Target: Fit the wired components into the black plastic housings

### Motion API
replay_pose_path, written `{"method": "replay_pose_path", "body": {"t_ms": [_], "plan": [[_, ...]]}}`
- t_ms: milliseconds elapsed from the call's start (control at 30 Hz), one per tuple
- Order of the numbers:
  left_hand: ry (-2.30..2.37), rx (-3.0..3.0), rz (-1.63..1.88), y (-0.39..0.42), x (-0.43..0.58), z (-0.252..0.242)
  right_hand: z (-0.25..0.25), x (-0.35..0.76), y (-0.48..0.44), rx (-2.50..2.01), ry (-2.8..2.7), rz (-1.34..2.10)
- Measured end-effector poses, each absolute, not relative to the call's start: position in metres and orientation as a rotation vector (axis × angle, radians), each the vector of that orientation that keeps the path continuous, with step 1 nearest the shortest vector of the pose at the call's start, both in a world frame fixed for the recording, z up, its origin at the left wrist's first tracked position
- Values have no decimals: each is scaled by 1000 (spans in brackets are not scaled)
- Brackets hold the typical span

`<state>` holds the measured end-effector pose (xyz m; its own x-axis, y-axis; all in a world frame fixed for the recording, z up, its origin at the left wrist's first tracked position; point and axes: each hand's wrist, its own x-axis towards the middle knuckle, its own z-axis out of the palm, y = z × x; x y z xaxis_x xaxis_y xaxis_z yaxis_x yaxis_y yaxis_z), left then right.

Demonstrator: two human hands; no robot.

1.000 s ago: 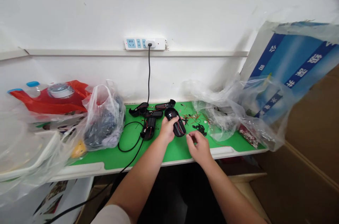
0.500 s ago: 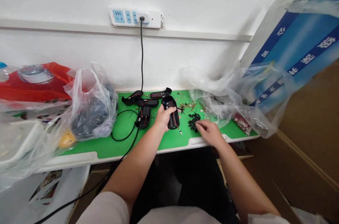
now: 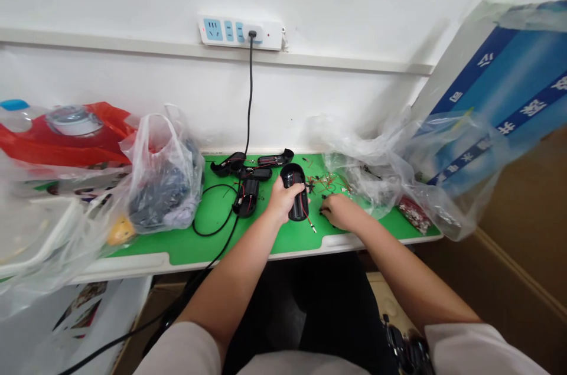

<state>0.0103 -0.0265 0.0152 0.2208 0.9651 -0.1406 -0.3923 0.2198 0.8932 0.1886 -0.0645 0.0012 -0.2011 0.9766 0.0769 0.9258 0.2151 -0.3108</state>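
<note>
In my left hand [image 3: 284,201] is a black plastic housing [image 3: 299,207] with a rounded hollow top end; my thumb lies across it. A thin red wire with a small white connector [image 3: 313,228] hangs from its lower end. My right hand [image 3: 340,211] is closed over the pile of small black parts [image 3: 323,211], covering most of it. Whatever its fingertips pinch is hidden. Left of my left hand, several similar black housings with red wires lie together, the nearest a black housing [image 3: 246,198].
Loose wires [image 3: 325,181] lie behind my right hand. A clear plastic bag [image 3: 376,180] and a small red packet [image 3: 414,214] sit at right. A filled bag [image 3: 162,186] stands left. A black cable [image 3: 249,103] drops from the power strip [image 3: 241,32] onto the green table mat [image 3: 190,248].
The view has shifted, so most things sit further right. My right hand has moved further over the pile of black parts, hiding more of it. My left hand still holds the housing.
</note>
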Motion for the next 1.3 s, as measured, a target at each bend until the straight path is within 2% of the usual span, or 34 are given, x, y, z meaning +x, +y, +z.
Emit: {"method": "replay_pose_path", "body": {"t_ms": [100, 267, 667, 933, 1100, 1200, 1300], "plan": [[864, 828, 1136, -27, 11, 17, 2, 185, -61, -1733, -2336, 294], [875, 812, 1179, -28, 11, 20, 4, 194, -63, -1580, -2169, 209], [889, 828, 1157, -27, 12, 19, -14, 215, -127, -1908, -1957, 303], [870, 826, 1057, -30, 12, 19, -12, 203, -116, -2035, -2014, 184], [817, 834, 1020, -32, 10, 18, -16, 206, -113, -2006, -1940, 245], [786, 819, 999, -33, 9, 20, -12, 210, -112, -1839, -1684, 435], [733, 812, 980, -34, 8, 21, -1, 206, -104, -1484, -1267, 927]]}}
